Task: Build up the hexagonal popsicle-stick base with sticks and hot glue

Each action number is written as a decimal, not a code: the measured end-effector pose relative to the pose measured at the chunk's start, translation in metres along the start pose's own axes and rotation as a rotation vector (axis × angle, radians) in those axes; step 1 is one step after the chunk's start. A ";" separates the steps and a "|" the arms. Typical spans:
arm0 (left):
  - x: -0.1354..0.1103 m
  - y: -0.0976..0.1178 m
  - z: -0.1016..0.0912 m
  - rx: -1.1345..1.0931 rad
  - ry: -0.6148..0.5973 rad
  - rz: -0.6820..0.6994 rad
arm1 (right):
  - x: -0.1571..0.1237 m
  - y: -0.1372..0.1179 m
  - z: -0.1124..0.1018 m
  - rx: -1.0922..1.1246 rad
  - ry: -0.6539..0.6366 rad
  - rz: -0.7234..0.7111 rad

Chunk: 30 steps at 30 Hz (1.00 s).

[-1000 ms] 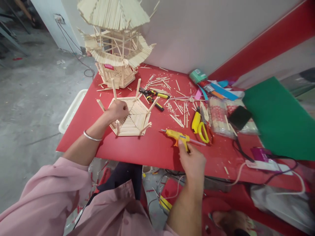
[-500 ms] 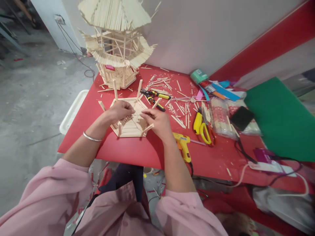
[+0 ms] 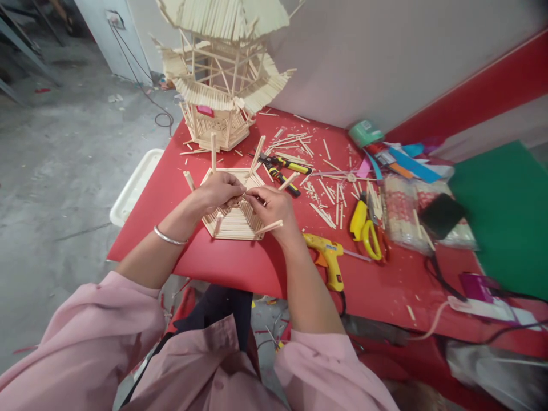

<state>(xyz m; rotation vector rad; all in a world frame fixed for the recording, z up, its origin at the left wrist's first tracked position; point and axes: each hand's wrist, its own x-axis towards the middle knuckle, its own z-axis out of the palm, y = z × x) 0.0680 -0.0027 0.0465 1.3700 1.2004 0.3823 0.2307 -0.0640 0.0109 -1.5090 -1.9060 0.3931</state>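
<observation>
A hexagonal base of thin wooden sticks (image 3: pixel 240 229) lies on the red table, with an upright post at each corner, some leaning outward. Over its middle, my left hand (image 3: pixel 219 189) is closed in a pinch, its wrist wearing a silver bangle (image 3: pixel 169 236). My right hand (image 3: pixel 273 206) comes in between the right-hand posts, thumb and fingers pinched too. The fingertips of both hands meet or nearly meet just above the centre of the base. Whatever they pinch is too small to make out.
Behind the base stands a tiered stick pavilion (image 3: pixel 226 94). Yellow-black pliers (image 3: pixel 285 171), loose sticks (image 3: pixel 323 216), yellow-handled scissors (image 3: pixel 369 231) and a yellow glue gun (image 3: pixel 329 257) lie to the right. Further right are bagged sticks (image 3: pixel 400 211), a dark phone-like slab (image 3: pixel 442 216) and a green board (image 3: pixel 505 211).
My right hand has moved left, closing the gap to my left hand over the base's centre. The whole view has shifted slightly, so table things appear further right.
</observation>
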 end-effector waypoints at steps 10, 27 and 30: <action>0.002 -0.001 0.002 0.119 0.098 0.020 | 0.012 0.006 -0.001 -0.117 -0.155 -0.029; 0.006 -0.005 0.000 0.424 0.378 0.175 | 0.024 -0.014 0.004 -0.469 -0.439 -0.060; 0.005 -0.004 0.001 0.444 0.360 0.161 | 0.025 -0.016 0.003 -0.510 -0.457 -0.054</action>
